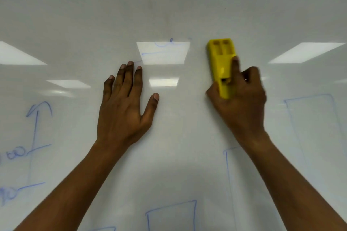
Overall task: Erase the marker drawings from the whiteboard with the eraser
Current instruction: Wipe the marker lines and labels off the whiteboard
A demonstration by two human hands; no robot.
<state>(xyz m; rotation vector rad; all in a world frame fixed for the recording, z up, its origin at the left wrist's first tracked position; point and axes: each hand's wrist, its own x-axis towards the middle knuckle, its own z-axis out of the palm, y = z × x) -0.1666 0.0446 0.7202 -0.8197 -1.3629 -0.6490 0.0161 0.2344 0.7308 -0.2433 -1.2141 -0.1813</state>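
I saw R hand (242, 99) clenched on yellow eraser (222, 65) against whiteboard (178, 15); L hand (124, 110) flat, fingers released.

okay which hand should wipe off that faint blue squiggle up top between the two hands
Right. The right hand already grips the yellow eraser, just beside the blue squiggle. The left hand lies flat and empty on the whiteboard.

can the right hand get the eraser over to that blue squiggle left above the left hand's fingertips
Probably yes. The right hand holds the yellow eraser on the whiteboard, and only bare board lies between it and the blue squiggle. The left hand rests flat below that path.
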